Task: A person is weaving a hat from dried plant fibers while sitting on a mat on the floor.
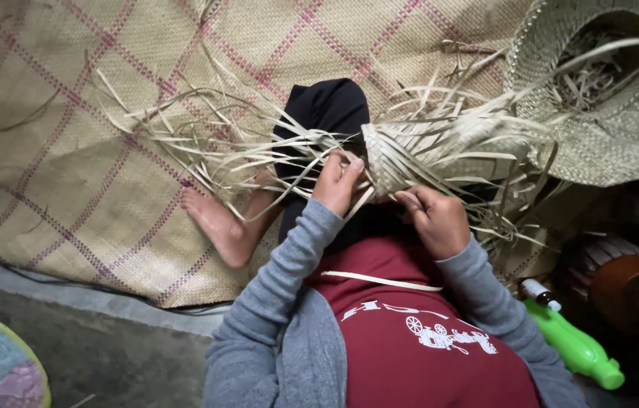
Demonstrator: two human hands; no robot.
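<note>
**Inspector:** What is being handled, and where is it lying?

**Assistant:** A half-woven piece of pale straw [440, 151] is sitting at centre frame, just right of middle, resting over the person's lap. Its plaited end is facing the hands; loose strips [206, 143] are fanning out toward the left and upper right.

**Inspector:** State of the hands?

**Assistant:** The left hand [337, 183] is pressing against the plaited edge, fingers curled closed and pinching a strip or two. The right hand [434, 219] is sitting just below the piece, fingers bent and gripping strands at its lower edge — the fingertips themselves are partly hidden behind the straw.

**Inspector:** Which step is in hand?

**Assistant:** In my judgement, the plaiting is running mid-course: one end is already tightly woven while many strips are hanging free, so interlacing at the near edge is going on.

**Inspector:** What is the next move calling for?

**Assistant:** Likely a free strip passing over and under its neighbours, with one hand keeping tension so the finished rows are not loosening. The tangle of loose ends is asking for careful picking of the right strand.

**Inspector:** Surroundings?

**Assistant:** A woven mat with pink checks [70, 151] is filling the left and top. A finished straw hat [621, 143] is lying in the upper right. A green bottle [576, 344] is lying at lower right, well apart from the hands — and a bare foot [217, 223] is resting on the mat, left of centre.
</note>
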